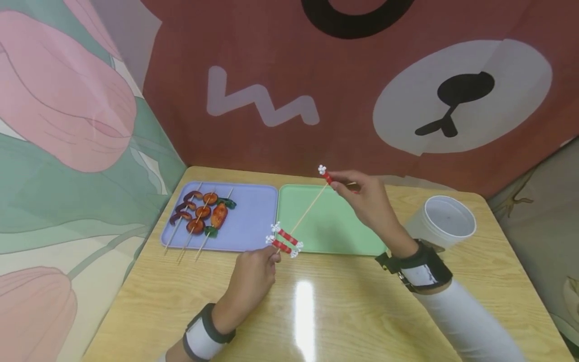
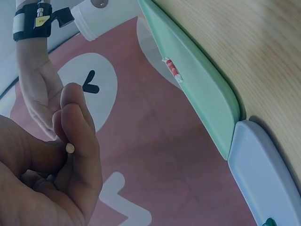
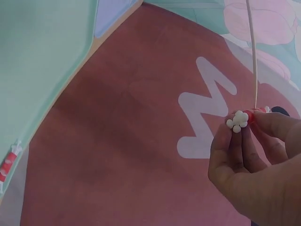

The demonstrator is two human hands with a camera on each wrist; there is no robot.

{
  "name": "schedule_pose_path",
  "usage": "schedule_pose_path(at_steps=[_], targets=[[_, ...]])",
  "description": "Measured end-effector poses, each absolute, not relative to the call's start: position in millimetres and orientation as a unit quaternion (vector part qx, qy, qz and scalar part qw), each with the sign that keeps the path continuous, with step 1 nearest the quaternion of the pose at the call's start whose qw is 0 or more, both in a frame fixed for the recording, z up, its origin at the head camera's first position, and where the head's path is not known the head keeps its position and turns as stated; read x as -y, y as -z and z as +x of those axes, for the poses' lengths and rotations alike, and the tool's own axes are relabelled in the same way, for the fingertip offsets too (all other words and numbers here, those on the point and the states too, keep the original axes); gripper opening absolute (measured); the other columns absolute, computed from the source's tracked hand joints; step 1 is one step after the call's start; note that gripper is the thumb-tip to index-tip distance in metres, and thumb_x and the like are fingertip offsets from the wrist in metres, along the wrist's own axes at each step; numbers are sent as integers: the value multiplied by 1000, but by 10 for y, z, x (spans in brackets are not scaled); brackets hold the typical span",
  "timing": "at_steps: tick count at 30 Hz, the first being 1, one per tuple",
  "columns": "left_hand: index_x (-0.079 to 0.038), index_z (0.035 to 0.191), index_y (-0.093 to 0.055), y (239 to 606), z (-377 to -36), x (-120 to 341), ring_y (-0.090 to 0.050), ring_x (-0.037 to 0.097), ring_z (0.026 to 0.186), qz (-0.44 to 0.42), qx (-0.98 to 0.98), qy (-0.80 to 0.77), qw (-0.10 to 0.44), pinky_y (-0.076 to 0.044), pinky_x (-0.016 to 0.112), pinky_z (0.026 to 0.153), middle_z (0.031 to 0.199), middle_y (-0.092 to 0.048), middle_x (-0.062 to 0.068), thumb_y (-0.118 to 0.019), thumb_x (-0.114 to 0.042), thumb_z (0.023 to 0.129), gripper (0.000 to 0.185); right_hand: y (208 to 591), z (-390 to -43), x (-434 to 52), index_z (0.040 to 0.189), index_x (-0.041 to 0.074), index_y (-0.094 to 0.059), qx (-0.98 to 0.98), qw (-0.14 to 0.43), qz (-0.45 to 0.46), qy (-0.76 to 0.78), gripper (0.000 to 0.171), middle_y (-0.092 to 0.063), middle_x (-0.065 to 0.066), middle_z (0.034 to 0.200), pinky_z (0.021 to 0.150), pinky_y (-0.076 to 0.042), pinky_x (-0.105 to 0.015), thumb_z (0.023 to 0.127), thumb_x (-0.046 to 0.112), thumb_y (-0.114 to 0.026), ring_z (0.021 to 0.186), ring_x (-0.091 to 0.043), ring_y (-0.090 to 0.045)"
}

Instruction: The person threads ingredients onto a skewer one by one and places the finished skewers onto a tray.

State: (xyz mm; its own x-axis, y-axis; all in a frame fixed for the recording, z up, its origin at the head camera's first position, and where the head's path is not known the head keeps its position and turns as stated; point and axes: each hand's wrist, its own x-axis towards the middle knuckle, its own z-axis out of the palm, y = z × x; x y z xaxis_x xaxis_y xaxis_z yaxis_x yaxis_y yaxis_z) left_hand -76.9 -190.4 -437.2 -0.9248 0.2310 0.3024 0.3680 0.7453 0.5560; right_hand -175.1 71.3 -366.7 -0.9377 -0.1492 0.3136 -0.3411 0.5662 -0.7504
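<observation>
A thin wooden skewer [image 1: 308, 209] slants above the green tray [image 1: 344, 236]. My left hand [image 1: 253, 274] pinches its lower end, and the butt of the stick [image 2: 70, 148] shows between the fingertips. Two red-and-white bone-shaped toy pieces [image 1: 285, 240] sit threaded near that hand. My right hand [image 1: 362, 198] pinches a third red-and-white piece [image 1: 324, 173] at the skewer's upper tip; its white knobbed end [image 3: 238, 120] sticks out past my fingers, with the skewer [image 3: 252, 52] running up from it.
A lilac tray [image 1: 253, 221] on the left holds three loaded skewers of toy food [image 1: 201, 213]. A white cup [image 1: 445, 220] stands at the right of the wooden table [image 1: 316, 311]. Printed cloth screens close off the back and left.
</observation>
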Motion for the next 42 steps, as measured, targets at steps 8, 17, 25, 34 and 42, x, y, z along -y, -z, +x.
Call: schedule_pose_path(at_steps=[8, 17, 25, 34, 42], targets=[[-4, 84, -76, 4372, -779, 1880, -69, 12, 63, -158, 927, 325, 103, -55, 12, 56, 76, -76, 9, -75, 2, 88, 8, 3691, -1654, -569, 123, 12, -75, 887, 218, 192, -359, 32, -78, -7, 106, 75, -62, -36, 92, 6, -75, 90, -19, -71], [-5, 80, -75, 4367, -787, 1863, -67, 10, 61, -149, 928, 321, 112, -58, 17, 56, 71, -75, 7, -75, 0, 88, 10, 3710, -1530, -378, 115, 4, -78, 875, 343, 238, -246, 31, -75, -12, 90, 63, -60, -36, 85, -2, -80, 77, -27, -67], [-7, 79, -75, 4374, -788, 1859, -69, 15, 60, -145, 929, 318, 124, -61, 23, 57, 69, -74, 6, -75, -3, 89, 11, 3874, -1414, -182, 112, 4, -79, 870, 337, 282, -224, 31, -70, -8, 82, 57, -57, -30, 82, -2, -82, 74, -23, -64], [-6, 79, -75, 4254, -840, 1833, -61, 10, 56, -144, 925, 329, 121, -59, 21, 55, 67, -72, 5, -74, -3, 90, 12, 4024, -1321, -42, 114, 4, -78, 871, 327, 299, -212, 34, -69, -6, 82, 59, -58, -26, 81, 0, -83, 74, -21, -63], [-4, 78, -75, 4241, -871, 1832, -62, 10, 57, -144, 920, 344, 121, -57, 19, 54, 68, -73, 7, -74, 1, 89, 12, 4090, -1288, 48, 109, 1, -79, 854, 366, 321, -181, 32, -70, -7, 81, 59, -59, -25, 77, 1, -84, 72, -20, -63]])
